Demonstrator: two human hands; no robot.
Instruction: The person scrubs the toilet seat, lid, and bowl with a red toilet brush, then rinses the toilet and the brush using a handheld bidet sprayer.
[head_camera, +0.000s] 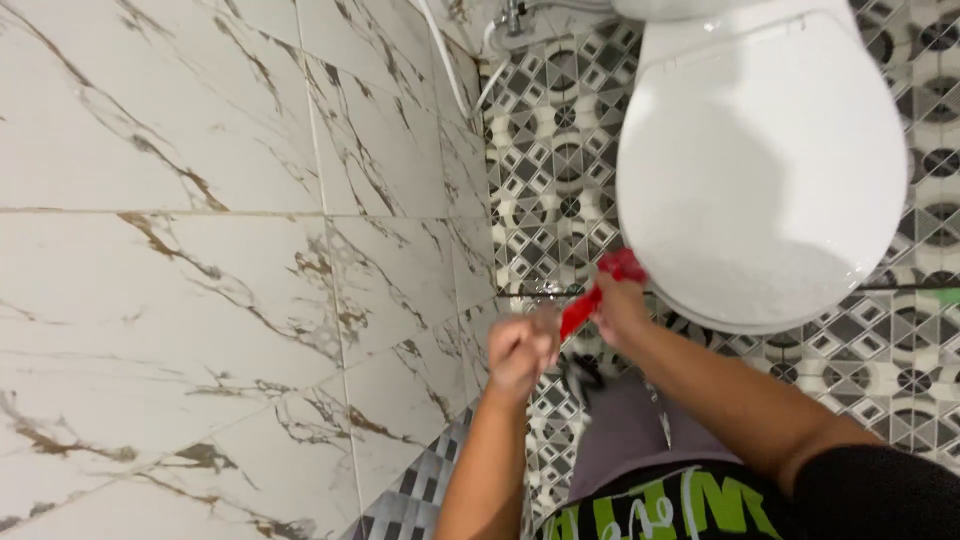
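My right hand (620, 308) grips a red cloth (600, 285) just below the left side of a white toilet with its lid down (760, 170). The cloth hangs from that hand down to the left. My left hand (522, 350) is closed in a fist right beside the cloth's lower end; whether it holds that end I cannot tell. Both hands are blurred. They hover over the patterned floor tiles (550, 170), between the toilet and the wall.
A marble-look tiled wall (200, 260) fills the left half. White hoses and a metal valve (505, 25) sit at the top by the toilet's base. My grey trouser leg (625, 430) shows below the hands.
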